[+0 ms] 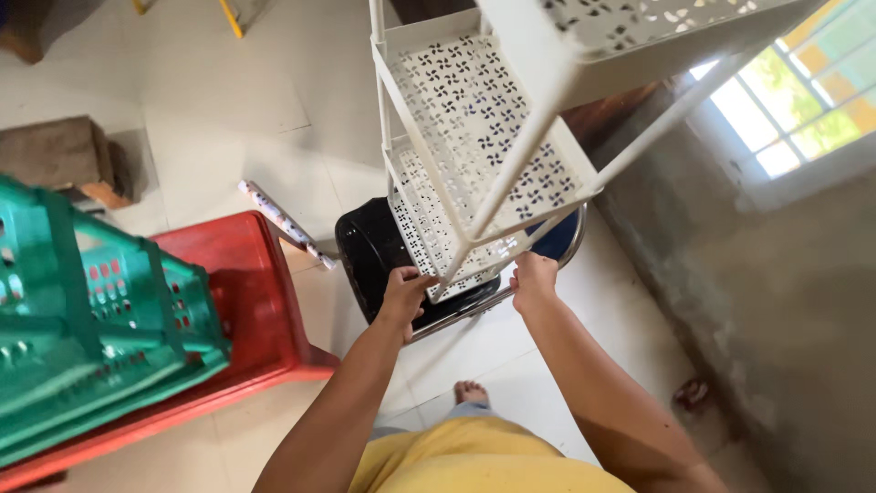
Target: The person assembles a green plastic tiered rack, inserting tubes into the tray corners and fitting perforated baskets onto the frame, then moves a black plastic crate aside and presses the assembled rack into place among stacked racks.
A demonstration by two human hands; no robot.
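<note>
floor (228,100) – pale tiles | wall (785,301) – bare grey | window (803,100) – bright daylight | red bench (255,301)

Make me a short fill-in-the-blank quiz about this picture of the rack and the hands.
1. Both hands, left hand and right hand, grip the lowest shelf of a rack coloured ____.
2. The rack stands on a chair with a seat coloured ____.
3. The green crate rests on a table coloured ____.
4. The person's shirt is ____.

Missing words: white; black; red; yellow
</note>
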